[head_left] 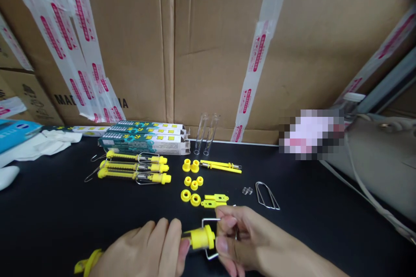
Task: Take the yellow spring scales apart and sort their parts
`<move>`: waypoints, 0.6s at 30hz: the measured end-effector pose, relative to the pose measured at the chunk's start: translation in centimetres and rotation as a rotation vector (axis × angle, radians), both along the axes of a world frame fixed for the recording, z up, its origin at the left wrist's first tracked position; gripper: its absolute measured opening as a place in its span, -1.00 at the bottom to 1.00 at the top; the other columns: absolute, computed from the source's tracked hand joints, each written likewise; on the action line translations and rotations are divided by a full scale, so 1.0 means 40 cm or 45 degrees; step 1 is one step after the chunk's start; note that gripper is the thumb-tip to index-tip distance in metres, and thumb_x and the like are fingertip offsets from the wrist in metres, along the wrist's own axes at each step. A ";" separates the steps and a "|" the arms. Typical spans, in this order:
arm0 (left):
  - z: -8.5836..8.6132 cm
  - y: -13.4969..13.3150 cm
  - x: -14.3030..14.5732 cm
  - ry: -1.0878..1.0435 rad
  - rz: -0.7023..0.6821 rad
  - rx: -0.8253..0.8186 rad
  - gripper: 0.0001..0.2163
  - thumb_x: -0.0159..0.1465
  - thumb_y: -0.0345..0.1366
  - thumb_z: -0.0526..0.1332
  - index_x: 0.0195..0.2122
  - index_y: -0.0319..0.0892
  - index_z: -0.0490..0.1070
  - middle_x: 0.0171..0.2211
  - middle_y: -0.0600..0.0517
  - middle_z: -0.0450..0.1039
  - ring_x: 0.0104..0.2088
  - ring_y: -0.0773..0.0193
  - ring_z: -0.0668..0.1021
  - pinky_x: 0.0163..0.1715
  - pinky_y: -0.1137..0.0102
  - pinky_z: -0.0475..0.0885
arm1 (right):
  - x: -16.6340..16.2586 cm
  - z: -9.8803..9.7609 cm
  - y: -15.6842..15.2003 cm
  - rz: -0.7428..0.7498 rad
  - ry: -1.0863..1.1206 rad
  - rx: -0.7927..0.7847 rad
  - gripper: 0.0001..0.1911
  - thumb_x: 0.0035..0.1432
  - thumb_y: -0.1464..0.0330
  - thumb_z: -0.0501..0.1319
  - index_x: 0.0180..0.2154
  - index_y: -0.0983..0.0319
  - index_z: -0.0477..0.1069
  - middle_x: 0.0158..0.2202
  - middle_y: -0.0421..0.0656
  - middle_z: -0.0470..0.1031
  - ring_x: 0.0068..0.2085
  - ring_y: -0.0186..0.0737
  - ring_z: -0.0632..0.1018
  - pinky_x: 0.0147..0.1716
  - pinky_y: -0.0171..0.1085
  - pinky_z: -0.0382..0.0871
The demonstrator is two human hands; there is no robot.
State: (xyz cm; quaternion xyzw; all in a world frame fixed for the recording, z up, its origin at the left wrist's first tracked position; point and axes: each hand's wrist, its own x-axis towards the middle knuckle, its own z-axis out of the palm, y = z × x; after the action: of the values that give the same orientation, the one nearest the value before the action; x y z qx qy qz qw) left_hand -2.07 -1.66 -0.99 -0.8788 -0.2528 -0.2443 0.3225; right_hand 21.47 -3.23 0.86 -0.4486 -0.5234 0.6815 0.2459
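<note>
Centre left, three assembled yellow units [118, 165]; lower centre, yellow tube [201, 238], seemingly part-built, gripped by left hand [143, 246], right hand [247, 238] pinching wire loop [211, 219]; centre, loose fittings [195, 167] remain.

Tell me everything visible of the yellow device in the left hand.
The yellow device looks like plastic, long and tubular, lying crosswise low in view, its right end higher. The left hand wraps its middle, hiding most of it. A blurred yellow part shows beyond the hand; at the right end, a short sleeve meets a wider collar. The right hand holds a bent metal wire with arms either side of that end; whether it touches is unclear.
</note>
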 end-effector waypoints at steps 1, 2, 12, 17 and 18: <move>0.003 0.007 -0.006 0.022 0.025 -0.006 -0.67 0.39 -0.55 -0.10 -0.38 -0.19 0.40 -0.68 0.13 0.37 -0.75 0.27 0.45 -0.79 0.38 0.29 | 0.003 0.007 -0.002 -0.036 -0.024 0.081 -0.44 0.06 -0.08 0.35 -0.44 0.13 0.09 -0.59 -0.34 0.30 -0.53 -0.36 0.31 -0.46 -0.35 0.24; 0.006 0.015 -0.013 0.059 0.065 -0.021 -0.62 0.37 -0.60 -0.14 -0.37 -0.20 0.43 -0.67 0.13 0.38 -0.75 0.28 0.46 -0.81 0.41 0.28 | 0.007 0.017 -0.003 -0.104 -0.061 0.176 -0.45 0.11 -0.09 0.30 -0.46 0.13 0.08 -0.59 -0.34 0.29 -0.51 -0.35 0.31 -0.44 -0.33 0.26; 0.031 0.052 -0.011 0.139 0.135 -0.003 -0.44 0.35 -0.67 -0.26 -0.47 -0.21 0.48 -0.68 0.10 0.45 -0.80 0.30 0.46 -0.85 0.46 0.30 | 0.131 0.097 0.039 -0.410 -0.411 0.622 -0.59 0.26 0.00 0.22 -0.36 0.14 0.16 -0.46 -0.23 0.45 -0.47 -0.32 0.44 -0.53 -0.35 0.32; 0.036 0.048 -0.010 0.076 0.109 -0.007 -0.44 0.40 -0.65 -0.27 -0.50 -0.16 0.43 -0.71 0.16 0.37 -0.80 0.31 0.44 -0.83 0.39 0.24 | 0.262 0.085 0.084 -0.251 -0.660 0.792 -0.65 0.44 0.09 -0.02 -0.21 0.20 0.34 -0.44 -0.18 0.48 -0.49 -0.30 0.47 -0.49 -0.30 0.39; 0.034 0.048 -0.007 0.055 0.109 -0.019 -0.46 0.42 -0.62 -0.25 -0.51 -0.14 0.40 -0.71 0.17 0.35 -0.79 0.31 0.45 -0.81 0.37 0.24 | 0.281 0.079 0.092 -0.235 -0.710 0.779 -0.62 0.45 0.12 -0.06 -0.18 0.22 0.38 -0.45 -0.17 0.46 -0.50 -0.29 0.47 -0.52 -0.30 0.37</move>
State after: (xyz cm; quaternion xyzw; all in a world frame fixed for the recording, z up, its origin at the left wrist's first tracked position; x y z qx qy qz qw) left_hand -2.37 0.25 0.38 -0.8747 -0.2848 -0.2093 0.3316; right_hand 32.70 0.46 4.03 -0.5670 -0.7056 0.3225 0.2767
